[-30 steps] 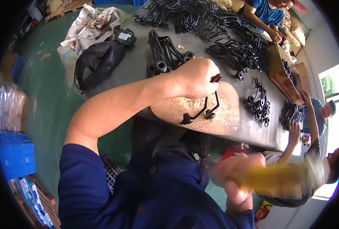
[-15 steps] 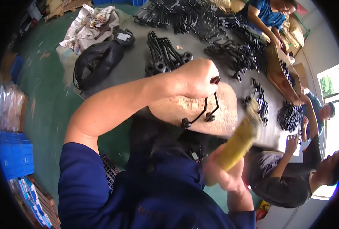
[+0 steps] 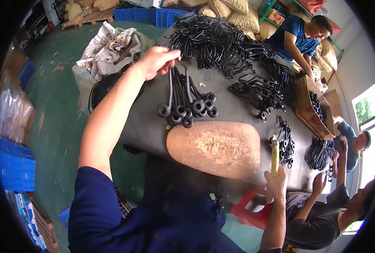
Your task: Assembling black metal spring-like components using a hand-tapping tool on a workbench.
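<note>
My left hand (image 3: 158, 62) reaches over a bundle of black bent metal rods (image 3: 181, 90), its fingers closed around the far end of one rod. Black rubber rings sit on the bundle's near ends. Just below that bundle, a wooden block (image 3: 215, 145) with a rough, chipped middle lies at the table's near edge. To the right of the block, my right hand (image 3: 276, 183) is wrapped round the yellow handle of a hammer (image 3: 275, 158). The hammer stands upright with its head up, apart from the block.
Heaps of black rods (image 3: 221, 46) cover the far table. A smaller ringed bundle (image 3: 286, 143) lies beyond the hammer. One co-worker (image 3: 295, 40) handles a cardboard box (image 3: 307, 105); another person (image 3: 318, 211) sits close at right by a red stool (image 3: 248, 211). Crumpled paper (image 3: 111, 50) is at left.
My left hand has moved from above the wooden block to the rod bundle, away and left. My right hand has shifted right and the hammer has swung more upright.
</note>
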Demonstrator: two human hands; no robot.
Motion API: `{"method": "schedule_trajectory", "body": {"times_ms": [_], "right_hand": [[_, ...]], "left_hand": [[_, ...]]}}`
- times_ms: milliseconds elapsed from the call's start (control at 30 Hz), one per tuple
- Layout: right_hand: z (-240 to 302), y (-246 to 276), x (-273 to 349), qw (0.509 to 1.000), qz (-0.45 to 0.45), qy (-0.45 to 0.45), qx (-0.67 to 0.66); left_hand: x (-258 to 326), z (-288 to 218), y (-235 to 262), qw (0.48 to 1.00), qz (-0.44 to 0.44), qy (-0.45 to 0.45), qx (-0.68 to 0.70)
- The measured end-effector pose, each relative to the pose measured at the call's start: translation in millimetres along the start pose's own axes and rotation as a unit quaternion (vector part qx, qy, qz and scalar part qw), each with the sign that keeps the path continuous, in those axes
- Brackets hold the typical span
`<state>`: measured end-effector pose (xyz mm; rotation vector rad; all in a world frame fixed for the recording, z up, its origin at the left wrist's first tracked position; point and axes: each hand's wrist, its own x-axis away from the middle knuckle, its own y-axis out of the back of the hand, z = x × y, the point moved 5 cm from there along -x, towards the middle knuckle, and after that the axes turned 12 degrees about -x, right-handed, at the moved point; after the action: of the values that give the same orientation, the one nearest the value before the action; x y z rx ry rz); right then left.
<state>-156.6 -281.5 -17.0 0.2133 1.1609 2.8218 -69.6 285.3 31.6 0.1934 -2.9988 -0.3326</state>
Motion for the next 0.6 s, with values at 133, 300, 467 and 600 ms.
{"method": "schedule_trajectory", "body": {"times_ms": [133,300,467,600], "right_hand": [[-24.3,13.8,-20.9,0.999,-0.025,-0.008,0.045],[-27.9,7.3,-27.1,0.997,-0.003,0.001,0.081],[-19.0,4.8,-27.4,0.992,-0.014,0.024,0.121],[-20.3,-2.9,-36.5,0.992,-0.007,0.051,0.118]], "left_hand": [[-13.7,46.6,-0.8,0.989,-0.104,0.062,-0.085],[-11.1,54.2,-9.1,0.955,-0.284,0.045,-0.078],[12.8,58.3,-56.2,0.979,-0.171,0.082,0.071],[47.3,44.4,-61.8,0.979,-0.123,0.084,0.137]]}}
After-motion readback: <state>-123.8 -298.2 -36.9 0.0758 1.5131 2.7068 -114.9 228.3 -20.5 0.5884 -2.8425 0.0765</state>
